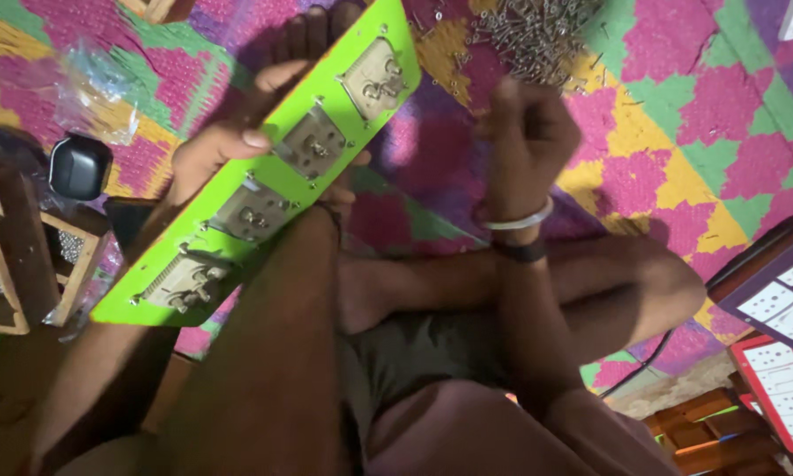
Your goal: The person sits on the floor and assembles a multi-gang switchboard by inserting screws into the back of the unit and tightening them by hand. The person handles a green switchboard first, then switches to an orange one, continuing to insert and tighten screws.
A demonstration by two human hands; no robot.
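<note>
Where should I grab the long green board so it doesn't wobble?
Probably the green board by its long edges near the middle, from the side, where the left hand holds it now. It is long, thin and tilted, and four metal fittings fill its face.

Dim, warm indoor light; dark shadows over the lower frame, bright mat above, slight motion blur.

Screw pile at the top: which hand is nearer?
Right. The right hand is raised just below the screw pile; the left hand grips the green panel, farther left.
</note>
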